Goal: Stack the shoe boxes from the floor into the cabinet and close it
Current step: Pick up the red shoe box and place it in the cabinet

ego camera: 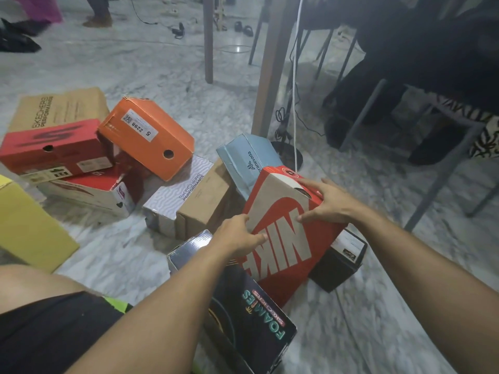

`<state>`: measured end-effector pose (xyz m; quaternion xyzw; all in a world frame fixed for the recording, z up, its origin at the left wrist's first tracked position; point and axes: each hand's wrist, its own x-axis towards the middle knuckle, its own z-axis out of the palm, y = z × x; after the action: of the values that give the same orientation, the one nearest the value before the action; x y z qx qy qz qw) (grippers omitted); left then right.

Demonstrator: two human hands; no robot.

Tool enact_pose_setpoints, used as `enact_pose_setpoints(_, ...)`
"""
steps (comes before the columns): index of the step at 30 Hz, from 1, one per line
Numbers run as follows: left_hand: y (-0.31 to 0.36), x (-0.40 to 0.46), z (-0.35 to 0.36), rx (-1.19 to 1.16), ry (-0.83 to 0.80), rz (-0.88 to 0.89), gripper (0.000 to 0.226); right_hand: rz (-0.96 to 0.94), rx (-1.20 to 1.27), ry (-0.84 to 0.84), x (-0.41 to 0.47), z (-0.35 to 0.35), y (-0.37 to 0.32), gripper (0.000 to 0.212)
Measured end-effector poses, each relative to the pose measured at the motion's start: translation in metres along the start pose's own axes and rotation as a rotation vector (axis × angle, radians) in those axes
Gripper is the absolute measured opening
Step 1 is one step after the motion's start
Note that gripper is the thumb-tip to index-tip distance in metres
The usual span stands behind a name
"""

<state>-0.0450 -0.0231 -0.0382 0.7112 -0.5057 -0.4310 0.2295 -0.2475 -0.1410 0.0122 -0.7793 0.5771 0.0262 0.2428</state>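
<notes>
While both hands settle on it, the red Nike box (283,238) sits tilted in the middle of the pile, its long cardboard lid facing up with big tan lettering. The left hand (237,234) grips the near-left edge, fingers (259,237) curled onto the lid. The right hand (328,202) lies over the far-right corner, fingers spread and bent down onto the lid by the round cut-out. So both hands are on this one box, which leans across a black glossy box (243,317) with colourful print at the front and a smaller black box (343,260) to the right.

Behind it a pale blue box (248,160) tips up on its edge, creased and scuffed. Just left, a brown and white patterned box (186,195) lies flat on the floor. Further left, an orange box (147,137) with a white label and a round hole perches at an angle on a red and white box (94,193). A red box (54,149) rests against a plain brown carton (62,106). A flat yellow box (29,225) pokes in from the left edge.

All of it rests on a grey-veined marble floor (121,63), smooth and shiny. Wooden table legs (272,66) stand behind the pile.
</notes>
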Motion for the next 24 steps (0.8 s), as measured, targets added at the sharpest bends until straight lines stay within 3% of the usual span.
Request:
enact_pose_setpoints(5, -0.005, -0.002, -0.002, -0.037, 0.021, -0.022, 0.050, 0.004, 0.086, 0.059, -0.005, -0.012, -0.014, 0.098)
enact_pose_setpoints(9, -0.010, 0.001, -0.009, -0.061, 0.128, -0.053, 0.042, 0.017, 0.070, 0.185, -0.022, -0.049, -0.041, 0.090)
enact_pose_setpoints(13, -0.019, 0.010, -0.015, -0.364, 0.215, -0.141, 0.054, -0.026, 0.206, 0.260, -0.038, -0.096, -0.063, 0.090)
enact_pose_setpoints(16, -0.028, 0.015, -0.022, -0.552, 0.301, -0.215, 0.066, -0.092, 0.391, 0.244, -0.047, -0.120, -0.074, 0.078)
enact_pose_setpoints(20, -0.031, 0.006, -0.042, -0.761, 0.367, -0.340, 0.055, -0.145, 0.522, 0.244, -0.053, -0.133, -0.094, 0.060)
enact_pose_setpoints(24, -0.041, -0.005, -0.082, -1.002, 0.432, -0.307, 0.041, -0.163, 0.639, 0.259, -0.050, -0.133, -0.113, 0.052)
